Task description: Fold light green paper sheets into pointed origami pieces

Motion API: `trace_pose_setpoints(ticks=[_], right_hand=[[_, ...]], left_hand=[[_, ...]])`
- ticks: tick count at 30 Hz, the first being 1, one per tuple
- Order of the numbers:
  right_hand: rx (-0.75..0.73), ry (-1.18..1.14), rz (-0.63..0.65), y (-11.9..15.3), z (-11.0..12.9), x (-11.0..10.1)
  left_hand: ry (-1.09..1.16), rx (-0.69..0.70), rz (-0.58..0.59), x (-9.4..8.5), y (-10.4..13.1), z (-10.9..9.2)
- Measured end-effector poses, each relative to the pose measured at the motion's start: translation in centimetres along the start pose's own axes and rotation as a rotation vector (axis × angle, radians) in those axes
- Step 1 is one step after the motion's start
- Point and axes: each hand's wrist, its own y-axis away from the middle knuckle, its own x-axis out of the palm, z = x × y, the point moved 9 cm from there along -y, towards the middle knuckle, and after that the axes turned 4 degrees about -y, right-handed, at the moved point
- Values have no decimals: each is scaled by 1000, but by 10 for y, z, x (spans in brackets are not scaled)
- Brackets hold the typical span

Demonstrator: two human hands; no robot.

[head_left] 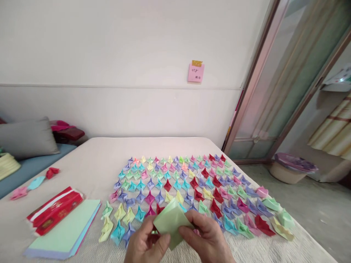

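A light green piece of folded paper (173, 221) is held up between both hands near the bottom centre. My left hand (149, 241) grips its left side, the thumb on the near face. On the right side my right hand (204, 235) pinches it between thumb and fingers. The paper looks like a layered diamond with a corner pointing down. Behind and around the hands, rows of small folded paper shapes (167, 185) in many colours cover the cloth-topped table (104, 157).
On the left, a red packet (56, 210) rests on a stack of coloured sheets (65, 232). Farther left lie pink, blue and red folded papers (36, 182). A grey cushion (29, 138) is beyond them. A lidded bin (292, 170) stands on the floor at right.
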Motion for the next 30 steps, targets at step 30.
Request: trace_pose_setpoints(ticks=[30], right_hand=[[303,-406,13,-2,-33,12]], left_hand=[[-75,5,92,-5,-8,3]])
